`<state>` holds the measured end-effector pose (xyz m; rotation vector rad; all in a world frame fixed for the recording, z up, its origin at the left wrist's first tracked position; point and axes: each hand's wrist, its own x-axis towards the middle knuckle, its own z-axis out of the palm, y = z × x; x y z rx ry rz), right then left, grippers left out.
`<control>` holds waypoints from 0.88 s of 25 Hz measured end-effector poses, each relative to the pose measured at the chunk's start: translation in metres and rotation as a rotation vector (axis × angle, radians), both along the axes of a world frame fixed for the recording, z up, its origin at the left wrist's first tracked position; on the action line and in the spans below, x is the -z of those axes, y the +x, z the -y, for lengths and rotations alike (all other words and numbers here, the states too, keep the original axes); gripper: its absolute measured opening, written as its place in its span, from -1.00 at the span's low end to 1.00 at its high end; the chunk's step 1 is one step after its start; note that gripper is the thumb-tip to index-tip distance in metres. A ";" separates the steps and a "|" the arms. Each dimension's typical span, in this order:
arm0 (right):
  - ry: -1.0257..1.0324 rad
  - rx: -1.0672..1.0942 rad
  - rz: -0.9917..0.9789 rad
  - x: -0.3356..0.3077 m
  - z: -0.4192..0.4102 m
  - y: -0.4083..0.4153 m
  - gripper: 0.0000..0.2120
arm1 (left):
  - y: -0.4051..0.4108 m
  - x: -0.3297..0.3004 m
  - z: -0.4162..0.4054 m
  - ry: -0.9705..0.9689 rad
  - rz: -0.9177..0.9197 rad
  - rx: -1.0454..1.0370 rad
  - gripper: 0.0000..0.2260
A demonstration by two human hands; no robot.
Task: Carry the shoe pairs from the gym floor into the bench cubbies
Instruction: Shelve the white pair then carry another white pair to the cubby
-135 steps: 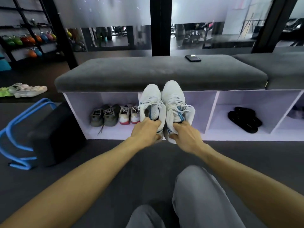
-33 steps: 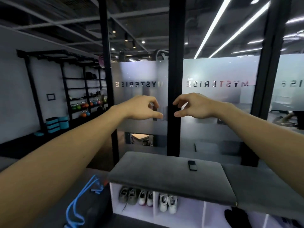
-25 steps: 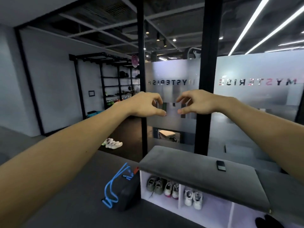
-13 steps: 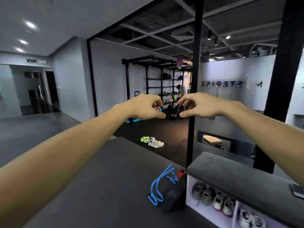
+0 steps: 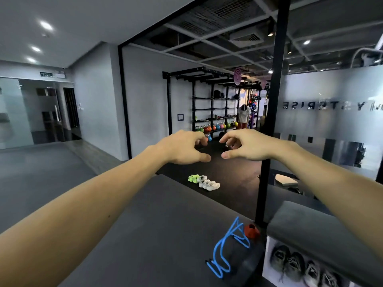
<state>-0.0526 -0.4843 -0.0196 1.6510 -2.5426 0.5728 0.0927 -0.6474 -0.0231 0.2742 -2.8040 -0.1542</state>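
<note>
Round recessed ceiling spotlights (image 5: 46,25) are glowing overhead, washing the pale walls in cool, even light. The dark rubber gym floor (image 5: 232,172) is staying dim. Wide-angle distortion is bending straight lines at the edges, and the corners are blurring.

green shoes (image 5: 194,178) beside white shoes (image 5: 209,183), touching, on dark gym floor | bench (image 5: 323,235) lower right | cubby (image 5: 269,264): two pairs, toes out

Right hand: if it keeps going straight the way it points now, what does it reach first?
Probably nothing close: the right hand is empty, open air ahead. Far beyond stands the kettlebell rack; depth is unclear.
</note>
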 end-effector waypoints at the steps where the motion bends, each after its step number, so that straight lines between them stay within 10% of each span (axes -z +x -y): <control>1: -0.004 0.004 -0.002 0.003 0.019 -0.013 -0.51 | -0.012 0.003 0.019 -0.001 -0.004 -0.002 -0.53; 22: 0.024 0.034 -0.027 -0.001 0.483 -0.354 -0.58 | -0.341 -0.007 0.486 -0.017 -0.043 0.028 -0.54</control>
